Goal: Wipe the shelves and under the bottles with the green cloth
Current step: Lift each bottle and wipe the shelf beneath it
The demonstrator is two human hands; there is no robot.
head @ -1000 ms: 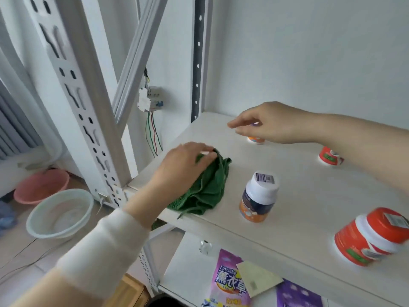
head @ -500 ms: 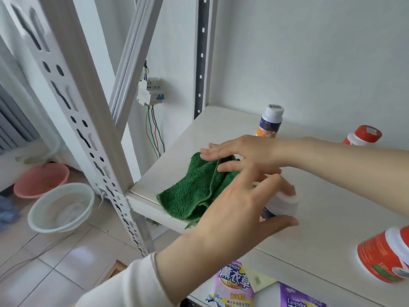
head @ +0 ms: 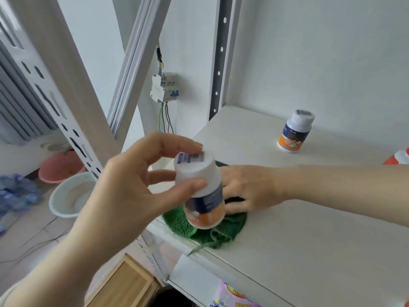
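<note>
The left hand (head: 132,187) grips a small round bottle (head: 200,191) by its smooth white cap, thumb and fingers curled around it, lifted clear above the shelf (head: 309,240). The bottle's label is dark blue over orange. Under it, at 6 o'clock from the bottle, the fuzzy green cloth (head: 221,233) lies bunched at the shelf's front left corner. The right hand (head: 250,191) rests flat and spread on the cloth. A second bottle (head: 295,131) of the same kind stands upright at 1 o'clock, well apart, by the matte white wall.
</note>
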